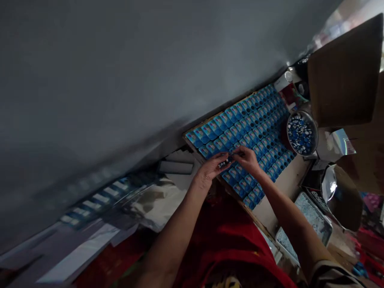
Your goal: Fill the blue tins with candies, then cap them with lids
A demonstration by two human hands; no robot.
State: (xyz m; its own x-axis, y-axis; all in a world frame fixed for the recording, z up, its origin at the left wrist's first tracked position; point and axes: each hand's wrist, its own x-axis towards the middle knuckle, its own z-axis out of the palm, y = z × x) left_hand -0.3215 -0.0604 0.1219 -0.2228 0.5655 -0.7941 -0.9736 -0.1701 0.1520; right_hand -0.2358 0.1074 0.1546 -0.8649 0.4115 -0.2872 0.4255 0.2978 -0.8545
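Observation:
Rows of small blue cards (pixel 230 115) cover a slanted board (pixel 283 178) in front of me; dark round spots show on many of the farther ones. Over the near part of the rows, my left hand (pixel 212 167) is curled closed around what look like small dark and white pieces (pixel 223 163). My right hand (pixel 246 159) meets it at the fingertips, closed in a pinch; whatever is between those fingers is too small to make out. To the right of the cards, a round metal bowl (pixel 302 134) holds many small blue, black and white pieces.
A large cardboard box (pixel 343 76) rises at the far right. Below it are a metal tray (pixel 321 224) of pale bits and a shiny round container (pixel 342 196). A grey wall (pixel 120 72) borders the board's far side. Papers and plastic wrap (pixel 159 200) lie at left.

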